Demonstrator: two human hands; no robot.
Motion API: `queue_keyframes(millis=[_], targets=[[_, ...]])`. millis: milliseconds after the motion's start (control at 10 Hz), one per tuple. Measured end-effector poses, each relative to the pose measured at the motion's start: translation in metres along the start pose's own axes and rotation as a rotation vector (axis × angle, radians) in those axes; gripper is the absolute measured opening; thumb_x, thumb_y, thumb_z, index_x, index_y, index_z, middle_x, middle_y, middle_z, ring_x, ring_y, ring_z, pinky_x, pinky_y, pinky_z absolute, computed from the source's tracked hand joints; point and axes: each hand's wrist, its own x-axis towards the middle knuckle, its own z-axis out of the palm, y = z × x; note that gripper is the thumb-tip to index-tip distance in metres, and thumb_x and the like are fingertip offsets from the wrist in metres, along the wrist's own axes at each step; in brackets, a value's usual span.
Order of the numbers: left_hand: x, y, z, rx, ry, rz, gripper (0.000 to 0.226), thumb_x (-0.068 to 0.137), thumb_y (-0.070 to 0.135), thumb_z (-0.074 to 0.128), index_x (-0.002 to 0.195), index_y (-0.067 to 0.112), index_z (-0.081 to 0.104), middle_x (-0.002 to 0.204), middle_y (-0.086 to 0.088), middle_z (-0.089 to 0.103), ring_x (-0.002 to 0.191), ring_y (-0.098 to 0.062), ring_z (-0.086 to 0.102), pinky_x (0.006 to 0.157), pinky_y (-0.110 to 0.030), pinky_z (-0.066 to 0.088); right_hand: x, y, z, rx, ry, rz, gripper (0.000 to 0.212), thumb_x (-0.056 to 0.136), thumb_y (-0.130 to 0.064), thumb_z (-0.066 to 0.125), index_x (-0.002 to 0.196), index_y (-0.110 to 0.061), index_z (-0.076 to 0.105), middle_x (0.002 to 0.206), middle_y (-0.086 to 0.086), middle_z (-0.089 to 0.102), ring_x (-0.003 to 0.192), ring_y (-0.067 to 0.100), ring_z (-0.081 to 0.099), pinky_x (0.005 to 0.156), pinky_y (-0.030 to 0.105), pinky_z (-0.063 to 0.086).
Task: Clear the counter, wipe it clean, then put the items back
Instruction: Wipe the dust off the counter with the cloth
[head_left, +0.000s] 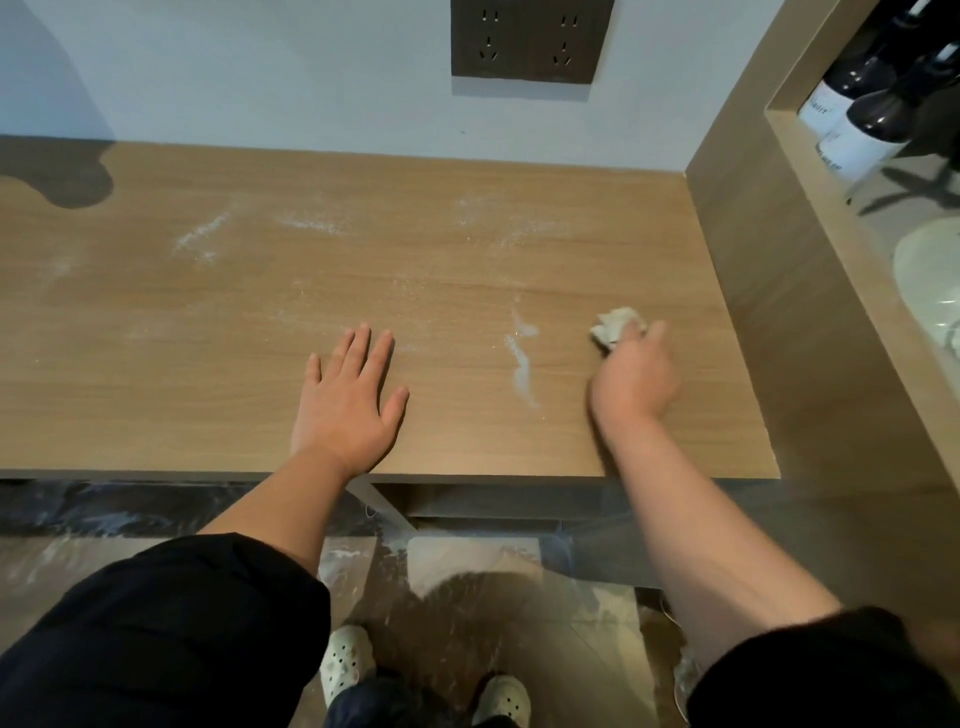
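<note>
the left hand (345, 400) is lying flat on the wooden surface (182, 384) near its front edge, its fingers (359, 345) stretching straight and slightly spread, holding nothing. the right hand (634, 379) is reaching toward the right end of the surface, its fingers curling round a small crumpled white cloth (615, 323) and pressing it down on the wood. the wad is sticking out beyond the knuckles, near the tall wooden side panel (753, 291). between the two hands a thin white powder streak (522, 361) is running across the wood, and fainter dusty smears (311, 224) are showing farther back toward the wall. a dark socket plate (530, 41) is sitting on the wall above. in the niche at the right, two dark bottles (862, 117) with white labels are sitting side by side, and a pale round dish (930, 270) is showing below them at the frame's edge. down below, light perforated shoes (345, 660) are standing on a dusty floor (467, 556).
</note>
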Motion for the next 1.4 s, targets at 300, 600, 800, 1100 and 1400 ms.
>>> queue_keyframes(millis=[300, 600, 800, 1100, 1400], targets=[[-0.001, 0.001, -0.001, -0.027, 0.019, 0.047, 0.064, 0.1, 0.05, 0.023, 0.156, 0.024, 0.007, 0.163, -0.003, 0.001, 0.15, -0.018, -0.005, 0.122, -0.045, 0.001, 0.043, -0.017, -0.01, 0.079, 0.075, -0.019, 0.023, 0.1, -0.02, 0.037, 0.116, -0.014, 0.053, 0.097, -0.006, 0.044, 0.093, 0.027, 0.053, 0.066, 0.033, 0.027], [-0.004, 0.001, -0.003, -0.059, 0.025, 0.06, 0.066, 0.1, 0.046, 0.033, 0.156, 0.024, 0.007, 0.164, -0.002, 0.001, 0.15, -0.016, -0.005, 0.121, -0.042, 0.0, 0.034, 0.068, -0.035, -0.35, -0.016, 0.016, 0.05, 0.091, -0.002, 0.047, 0.14, -0.003, 0.037, 0.13, 0.017, 0.037, 0.113, 0.036, 0.04, 0.077, 0.043, 0.044], [-0.005, 0.001, -0.003, -0.09, 0.057, 0.086, 0.065, 0.1, 0.046, 0.033, 0.156, 0.022, 0.011, 0.163, -0.003, 0.004, 0.15, -0.017, -0.003, 0.122, -0.043, 0.0, -0.005, 0.075, -0.029, -0.343, -0.006, 0.191, 0.054, 0.09, -0.006, 0.051, 0.141, -0.001, 0.034, 0.128, 0.015, 0.039, 0.11, 0.034, 0.043, 0.069, 0.038, 0.041], [-0.007, 0.003, -0.003, -0.031, 0.034, 0.202, 0.075, 0.09, 0.058, 0.017, 0.155, 0.022, 0.014, 0.163, -0.003, 0.005, 0.15, -0.018, -0.004, 0.122, -0.044, 0.002, -0.057, 0.004, -0.018, -0.105, -0.065, -0.102, 0.052, 0.089, -0.003, 0.053, 0.139, -0.013, 0.043, 0.128, 0.01, 0.041, 0.105, 0.027, 0.048, 0.075, 0.037, 0.045], [-0.008, 0.003, -0.001, -0.005, 0.035, 0.23, 0.077, 0.088, 0.059, 0.013, 0.155, 0.022, 0.013, 0.163, -0.003, 0.005, 0.15, -0.017, -0.005, 0.122, -0.043, 0.001, -0.042, 0.099, -0.039, -0.097, 0.144, 0.15, 0.048, 0.081, 0.001, 0.06, 0.127, -0.01, 0.055, 0.126, 0.015, 0.042, 0.103, 0.036, 0.043, 0.082, 0.043, 0.042]])
